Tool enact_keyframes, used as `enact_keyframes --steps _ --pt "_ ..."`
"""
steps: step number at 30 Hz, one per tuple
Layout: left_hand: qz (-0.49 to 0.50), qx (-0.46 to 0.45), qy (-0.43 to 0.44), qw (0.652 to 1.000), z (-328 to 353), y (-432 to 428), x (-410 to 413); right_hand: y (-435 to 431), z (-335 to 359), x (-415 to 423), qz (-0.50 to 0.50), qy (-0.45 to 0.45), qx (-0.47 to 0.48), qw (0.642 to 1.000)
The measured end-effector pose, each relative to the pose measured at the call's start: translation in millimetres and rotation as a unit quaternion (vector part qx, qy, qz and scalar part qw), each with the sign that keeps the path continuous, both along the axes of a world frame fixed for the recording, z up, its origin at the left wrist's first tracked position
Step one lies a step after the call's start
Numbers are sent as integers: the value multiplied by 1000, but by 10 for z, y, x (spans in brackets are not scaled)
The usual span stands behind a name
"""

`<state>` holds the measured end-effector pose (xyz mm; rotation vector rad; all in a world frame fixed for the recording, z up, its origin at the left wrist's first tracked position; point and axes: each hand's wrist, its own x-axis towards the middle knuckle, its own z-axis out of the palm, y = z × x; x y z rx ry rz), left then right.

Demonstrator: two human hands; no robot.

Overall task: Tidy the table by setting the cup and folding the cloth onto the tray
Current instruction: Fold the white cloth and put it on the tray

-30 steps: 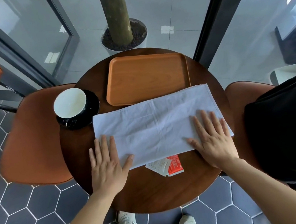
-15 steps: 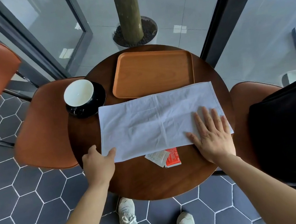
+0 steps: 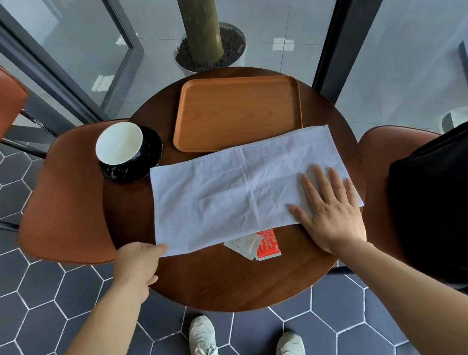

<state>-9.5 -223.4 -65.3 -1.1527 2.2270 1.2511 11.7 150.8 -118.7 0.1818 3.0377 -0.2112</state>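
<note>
A pale cloth (image 3: 228, 190) lies spread flat across the round dark wooden table (image 3: 210, 281). My left hand (image 3: 137, 264) pinches the cloth's near left corner at the table's edge. My right hand (image 3: 331, 212) lies flat, fingers spread, on the cloth's right end. Behind the cloth sits an empty orange wooden tray (image 3: 235, 108), its near edge partly under the cloth's far edge. A white cup (image 3: 118, 143) stands on a black saucer (image 3: 152, 155) at the table's left, just beyond the cloth's far left corner.
A red packet (image 3: 268, 247) and a white packet (image 3: 243, 244) lie at the near edge of the cloth. Orange chairs stand left (image 3: 60, 200) and right (image 3: 379, 158). A dark bag (image 3: 453, 202) sits on the right chair. Behind the table are a potted tree trunk (image 3: 200, 18) and glass walls.
My left hand slid off the cloth's top to its near left corner and closed on it. My right hand stayed flat on the right end. The view shifted slightly.
</note>
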Motion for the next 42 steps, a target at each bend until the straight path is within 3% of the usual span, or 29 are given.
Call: enact_keyframes --steps 3,8,11,19,24,28,31,34,36,37,39,42 --pt "44 44 29 998 41 21 41 2 5 2 2 1 0 1000" --pt "186 235 22 954 191 24 56 -2 6 1 -1 5 -3 1000" --pt "207 256 38 943 192 9 79 -2 0 2 -2 10 -4 1000" --pt "195 229 72 951 291 -1 162 17 29 8 10 1 -7 1000" --pt "148 120 175 966 482 49 251 -65 98 105 27 -1 2 1000" --pt "86 59 233 967 599 221 269 -480 396 -21 39 64 -96 992" --pt "31 30 246 968 681 408 231 -987 718 -343 14 55 -265 962" --pt "-18 -16 255 967 781 572 201 -1440 1046 -763 -38 -128 -451 882" --pt "-56 -40 273 959 837 678 190 -1662 1197 -985 -42 -242 -513 823" --pt "-82 -54 288 953 856 729 188 -1751 1241 -1081 -35 -272 -515 812" --pt "-144 -91 324 931 884 830 196 -1895 1280 -1231 -14 -276 -470 838" --pt "-202 -134 358 902 904 955 197 -1991 1229 -1396 45 -203 -314 926"
